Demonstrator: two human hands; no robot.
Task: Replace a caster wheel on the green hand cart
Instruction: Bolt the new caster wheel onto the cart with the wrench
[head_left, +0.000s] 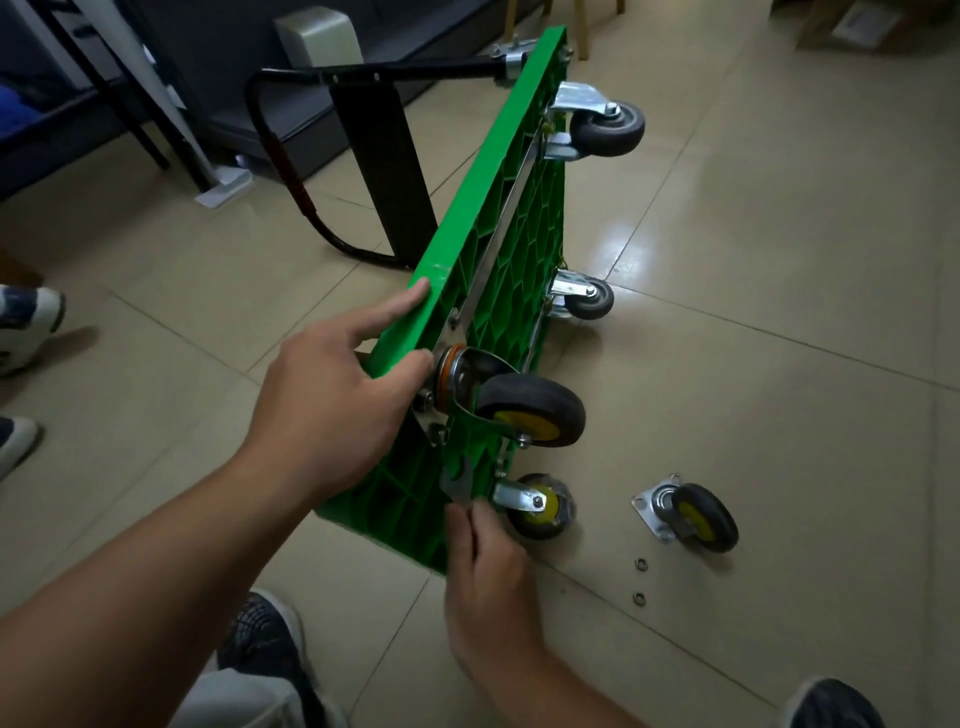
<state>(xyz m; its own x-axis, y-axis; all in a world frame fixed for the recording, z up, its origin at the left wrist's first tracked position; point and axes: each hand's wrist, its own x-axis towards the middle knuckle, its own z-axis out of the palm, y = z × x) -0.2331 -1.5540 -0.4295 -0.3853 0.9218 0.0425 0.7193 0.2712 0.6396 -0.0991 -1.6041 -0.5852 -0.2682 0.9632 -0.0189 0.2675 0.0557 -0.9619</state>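
**Both hands busy, arms reaching forward and down**

The left hand grips the upper edge of the green cart, its index finger stretched straight along the rim and its thumb curled round to the ribbed underside. The bare left forearm runs in from the lower left corner. Lower and to the right, the right hand pinches the end of a flat metal wrench between thumb and curled fingers, its bare forearm entering from the bottom edge. The two hands are near each other but apart.
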